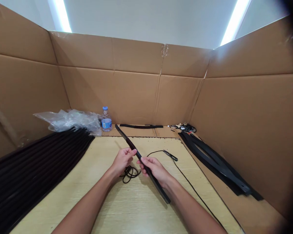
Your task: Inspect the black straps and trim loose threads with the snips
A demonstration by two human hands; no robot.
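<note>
Both hands grip one long black strip (157, 186), held slanting above the table from upper left to lower right. My left hand (124, 160) pinches it near its middle, thumb on top. Just below that, my right hand (155, 169) is closed around the same strip. Under the hands lies a coil of thin black cord (130, 175), partly hidden by the fingers. To the right of the hands, small black-handled thread snips (171, 155) rest on the table beside the cord.
Many long black strips (46, 165) are laid out on the left. A crumpled plastic bag (73, 121) and a water bottle (106, 122) stand behind them. More black strips (212, 162) lie at right, below a small tangled pile (187, 127). Cardboard walls (134, 94) surround the table (127, 208).
</note>
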